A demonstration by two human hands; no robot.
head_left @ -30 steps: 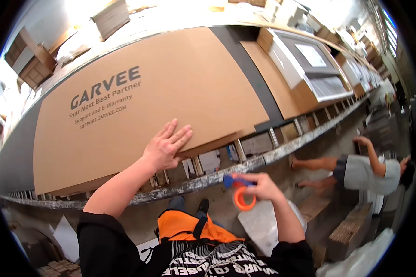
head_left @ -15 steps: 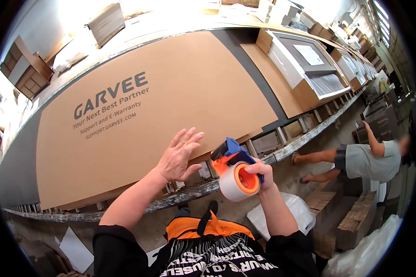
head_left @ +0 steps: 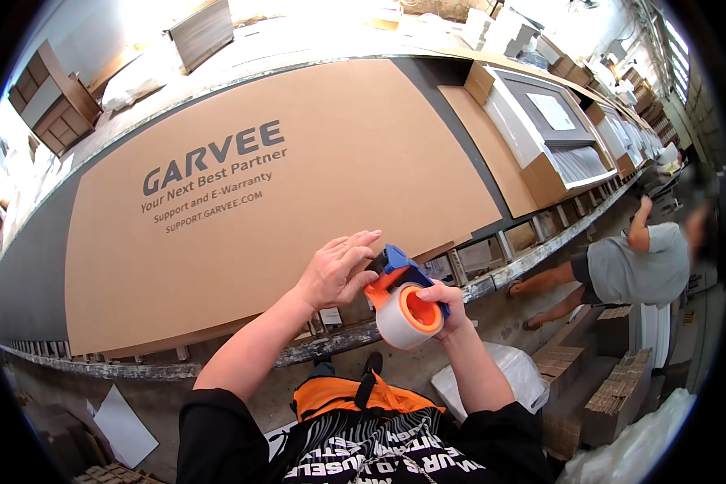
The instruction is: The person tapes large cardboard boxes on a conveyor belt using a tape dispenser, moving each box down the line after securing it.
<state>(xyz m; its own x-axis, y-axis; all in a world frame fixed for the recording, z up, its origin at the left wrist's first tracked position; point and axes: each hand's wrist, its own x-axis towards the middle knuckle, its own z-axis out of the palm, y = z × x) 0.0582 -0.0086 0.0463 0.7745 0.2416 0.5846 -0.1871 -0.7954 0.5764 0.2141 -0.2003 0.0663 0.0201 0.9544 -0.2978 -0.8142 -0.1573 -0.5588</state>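
Observation:
A large flat brown cardboard box (head_left: 298, 185) with dark print lies on a roller conveyor (head_left: 492, 278) in front of me. My right hand (head_left: 448, 308) is wrapped round the handle of a blue and orange tape dispenser (head_left: 397, 266), thumb over the orange hub. On it sits a wide roll of clear tape (head_left: 403, 323). My left hand (head_left: 337, 270) is at the dispenser's front end, fingers stretched out over the box's near edge and thumb beside the orange part. Whether it touches the tape end I cannot make out.
Further right, an open carton (head_left: 540, 129) with a grey panel and white foam lies on the conveyor. A person in a grey shirt (head_left: 637, 262) stands at the right. Near my right side are a plastic-wrapped bundle (head_left: 500, 375) and stacked cardboard (head_left: 621, 387).
My left hand has moved right to the front of the tape dispenser. The dispenser in my right hand has shifted slightly left. The person at the right has changed posture.

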